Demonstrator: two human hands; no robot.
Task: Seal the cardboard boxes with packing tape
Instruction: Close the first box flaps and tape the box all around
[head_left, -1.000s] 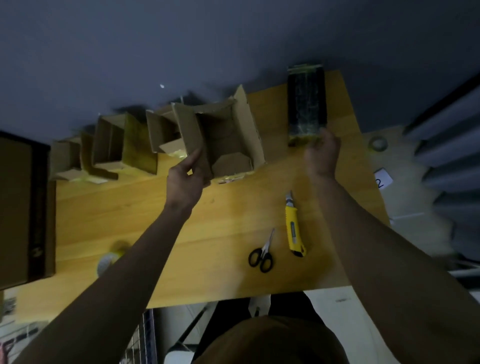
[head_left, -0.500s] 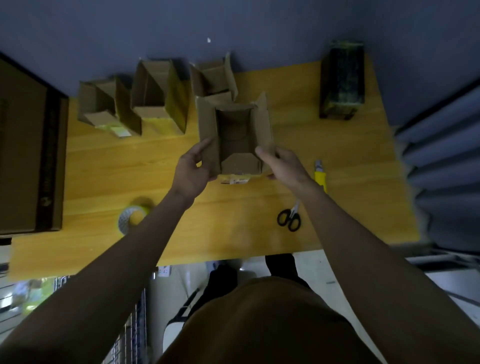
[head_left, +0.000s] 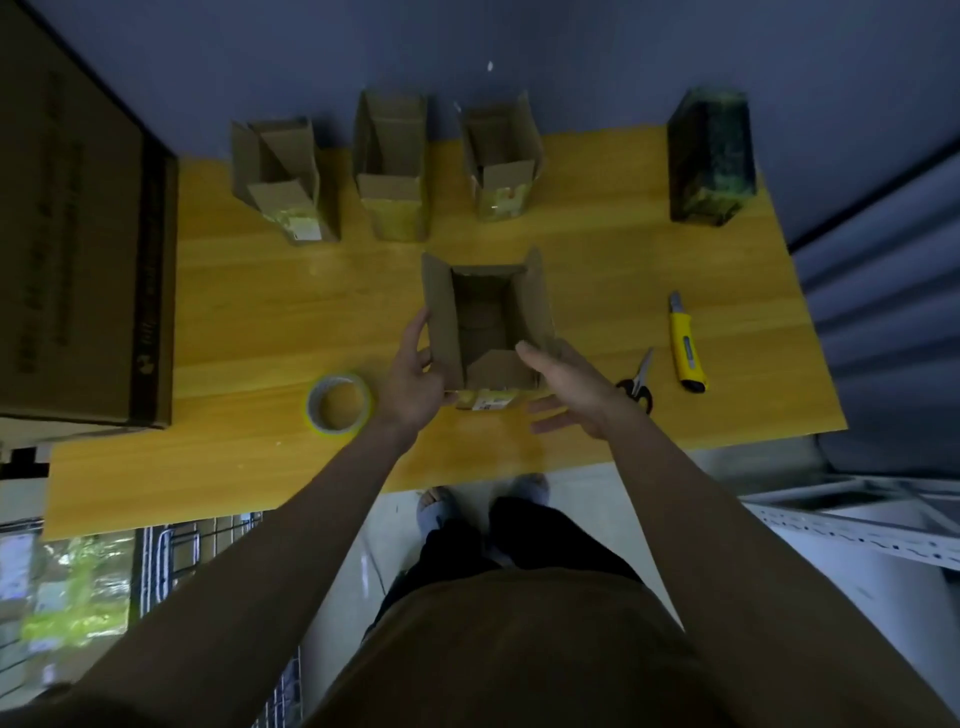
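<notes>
Presently, item one: open box, standing on the counter, drawn nearer the person than a second ago, when it stood among the other boxes at the far edge. All four top flaps stand up; judged ready for folding, not yet taped.

Left hand: grip on the box's left wall, fingers curled round it.

Right hand: grip released, fingers spread, just beside the box's right near corner; earlier it was at the dark box, far right of the open box.

Tape roll: flat, just left of the left hand, untouched.

Scissors and yellow knife: right of the open box.

Three more open boxes: in a row behind it, awaiting sealing.
</notes>
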